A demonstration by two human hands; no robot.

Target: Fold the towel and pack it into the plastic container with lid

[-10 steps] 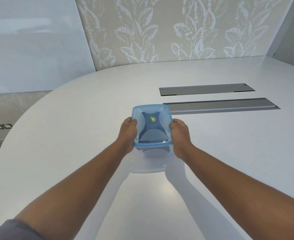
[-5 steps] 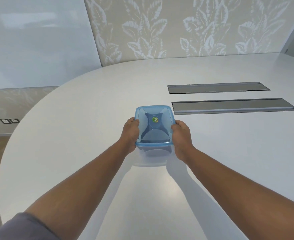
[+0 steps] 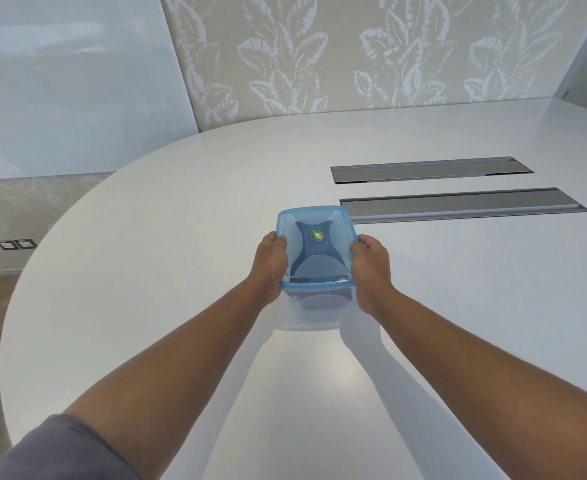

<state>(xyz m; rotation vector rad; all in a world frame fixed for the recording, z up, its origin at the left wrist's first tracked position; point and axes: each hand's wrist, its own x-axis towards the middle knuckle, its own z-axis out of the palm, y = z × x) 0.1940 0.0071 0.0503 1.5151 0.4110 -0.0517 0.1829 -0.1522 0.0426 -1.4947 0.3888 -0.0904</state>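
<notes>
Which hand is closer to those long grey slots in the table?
The right hand. It grips the container's right side, just below the near grey slot. The left hand grips the opposite side, farther away.

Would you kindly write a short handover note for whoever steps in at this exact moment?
Left hand grips the left side of the plastic container; right hand grips its right side.
The container stands on the white table, its blue lid on top.
The towel is not clearly visible; whether it is inside cannot be told through the tinted lid.
Left: confirm the lid is seated all round, then let go.
</notes>
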